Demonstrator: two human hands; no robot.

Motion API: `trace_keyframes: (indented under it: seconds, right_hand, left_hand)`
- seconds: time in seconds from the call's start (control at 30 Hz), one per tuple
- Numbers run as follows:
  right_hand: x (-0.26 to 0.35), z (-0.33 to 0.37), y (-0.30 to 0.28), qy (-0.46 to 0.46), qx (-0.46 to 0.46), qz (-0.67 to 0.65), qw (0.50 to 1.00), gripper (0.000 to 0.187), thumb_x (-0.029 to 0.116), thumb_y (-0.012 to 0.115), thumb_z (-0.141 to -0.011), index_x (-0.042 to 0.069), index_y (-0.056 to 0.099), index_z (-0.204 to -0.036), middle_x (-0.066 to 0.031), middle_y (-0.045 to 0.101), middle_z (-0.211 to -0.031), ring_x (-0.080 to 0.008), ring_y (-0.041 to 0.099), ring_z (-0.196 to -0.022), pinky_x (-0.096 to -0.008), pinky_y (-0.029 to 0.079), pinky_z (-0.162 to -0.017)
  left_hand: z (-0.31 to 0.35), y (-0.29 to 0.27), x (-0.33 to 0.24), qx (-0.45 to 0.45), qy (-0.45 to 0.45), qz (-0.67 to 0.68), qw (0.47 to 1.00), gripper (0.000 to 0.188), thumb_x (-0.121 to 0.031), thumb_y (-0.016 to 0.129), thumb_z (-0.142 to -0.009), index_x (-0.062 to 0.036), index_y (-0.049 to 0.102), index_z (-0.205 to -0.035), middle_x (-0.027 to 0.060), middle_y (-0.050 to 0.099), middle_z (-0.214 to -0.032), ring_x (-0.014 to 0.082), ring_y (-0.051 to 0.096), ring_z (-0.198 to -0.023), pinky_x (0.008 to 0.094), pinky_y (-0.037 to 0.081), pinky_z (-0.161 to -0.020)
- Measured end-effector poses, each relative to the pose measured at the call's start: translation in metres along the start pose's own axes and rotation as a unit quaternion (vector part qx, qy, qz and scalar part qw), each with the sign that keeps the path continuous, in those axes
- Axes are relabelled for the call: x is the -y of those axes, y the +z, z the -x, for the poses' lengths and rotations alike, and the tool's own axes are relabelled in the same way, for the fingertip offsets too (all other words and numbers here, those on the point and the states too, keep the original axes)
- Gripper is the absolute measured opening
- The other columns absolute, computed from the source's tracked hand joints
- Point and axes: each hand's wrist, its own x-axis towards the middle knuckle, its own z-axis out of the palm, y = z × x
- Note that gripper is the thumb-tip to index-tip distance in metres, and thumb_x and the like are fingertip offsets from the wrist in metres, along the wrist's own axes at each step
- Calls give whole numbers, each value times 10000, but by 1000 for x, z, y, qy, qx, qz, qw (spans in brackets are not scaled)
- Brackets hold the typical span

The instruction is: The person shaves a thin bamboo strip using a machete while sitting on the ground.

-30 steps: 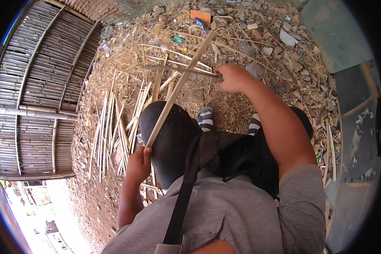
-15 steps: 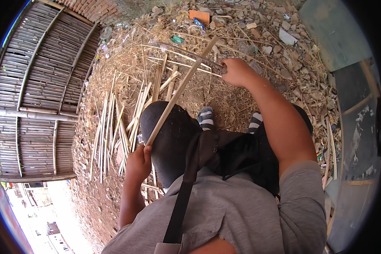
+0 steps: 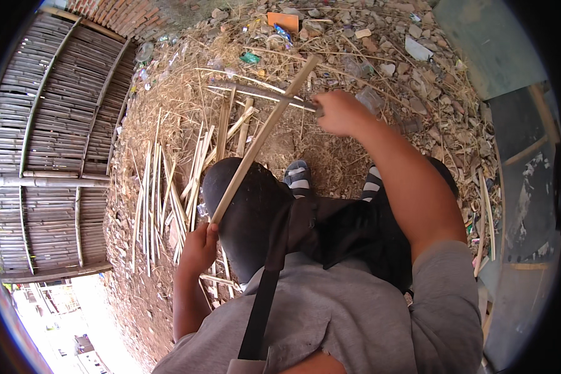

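Note:
My left hand [image 3: 197,250], by my left knee, is closed round the lower end of a long flat bamboo strip [image 3: 256,149]. The strip slants up and away across the knee, its far end free. In my right hand [image 3: 341,113] is the handle of a long, dark-bladed knife [image 3: 265,93]. Its blade points left and crosses the strip near the upper end; whether the edge bites into it I cannot tell. Thin pale slivers lie on the ground on both sides of the blade. Several split bamboo strips [image 3: 148,206] are scattered to the left of my knee.
A slatted bamboo panel [image 3: 59,124] stands at the left, near a brick wall [image 3: 128,19]. Stones, dry straw and litter cover the ground ahead, with an orange block [image 3: 283,23] among them. Grey boards [image 3: 523,230] line the right side. My striped footwear [image 3: 298,177] shows below.
My right hand and the knife have moved slightly left and nearer along the bamboo strip. My left hand still grips the lower end and has shifted slightly. The whole view has shifted a little.

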Motion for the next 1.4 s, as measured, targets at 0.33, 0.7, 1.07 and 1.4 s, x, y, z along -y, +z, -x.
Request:
trace_keyframes:
  seconds: [0.33, 0.7, 1.07, 1.4]
  right_hand:
    - [-13, -13, -7, 45, -47, -48, 997, 233, 131, 633, -815, 65, 693, -1030, -168, 719, -933, -333, 707, -878, -460, 558, -772]
    - [11, 0, -1, -90, -26, -20, 995, 309, 127, 691, -755, 55, 695, -1056, -170, 698, -822, -333, 700, -771, -446, 544, -714]
    - [-5, -6, 13, -74, -36, 23, 996, 280, 146, 683, -775, 76, 704, -1046, -165, 712, -854, -349, 705, -814, -462, 553, -750]
    - [29, 16, -1, -118, -17, 91, 989, 350, 142, 691, -787, 69, 685, -1129, -176, 695, -866, -354, 690, -838, -452, 540, -753]
  left_hand:
    - [-6, 8, 19, -5, 25, 60, 998, 489, -381, 460, -1074, 18, 583, -819, 149, 559, -629, 264, 551, -578, 403, 434, -574]
    - [-10, 15, 30, 11, 12, 135, 991, 489, -377, 451, -1083, 3, 586, -805, 79, 543, -625, 165, 508, -582, 350, 416, -558]
    - [-10, 13, 33, 42, -4, 130, 991, 494, -380, 452, -1085, 8, 577, -806, 67, 540, -632, 143, 497, -593, 339, 419, -566]
    - [-8, 13, 23, 10, 23, 86, 996, 496, -375, 441, -1084, 23, 580, -820, 144, 581, -669, 253, 555, -604, 395, 445, -597]
